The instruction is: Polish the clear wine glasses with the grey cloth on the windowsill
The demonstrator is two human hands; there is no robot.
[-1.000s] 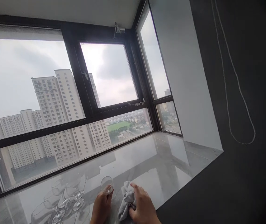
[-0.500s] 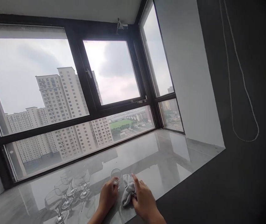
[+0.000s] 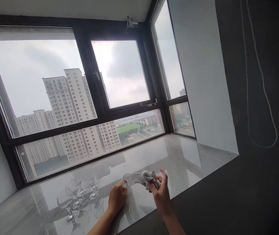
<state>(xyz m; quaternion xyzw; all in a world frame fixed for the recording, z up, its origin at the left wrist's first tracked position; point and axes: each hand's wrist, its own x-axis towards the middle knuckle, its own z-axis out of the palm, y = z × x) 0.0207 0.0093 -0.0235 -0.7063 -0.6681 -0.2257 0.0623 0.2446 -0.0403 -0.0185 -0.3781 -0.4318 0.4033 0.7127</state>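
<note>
My left hand [image 3: 117, 197] is closed around a small clear stemmed glass [image 3: 127, 180], its round rim or base tipped up toward me; I cannot tell which. Just to its right, my right hand [image 3: 162, 192] grips a crumpled light grey cloth [image 3: 147, 179], with the index finger raised away from it. One end of the cloth stretches left to the edge of the glass. Several stemmed glasses stand upright in a group to the left, among them a nearer glass [image 3: 67, 204] and one further right [image 3: 93, 186].
A glossy grey stone windowsill [image 3: 178, 173] lies beneath my hands, its front edge slanting up to the right. Dark window frames [image 3: 100, 114] rise behind it. A beaded blind cord [image 3: 274, 127] hangs on the dark wall at the right.
My right hand has moved right and up with the cloth, which is now spread out further. My left hand still holds the glass. The whole view has shifted slightly.
</note>
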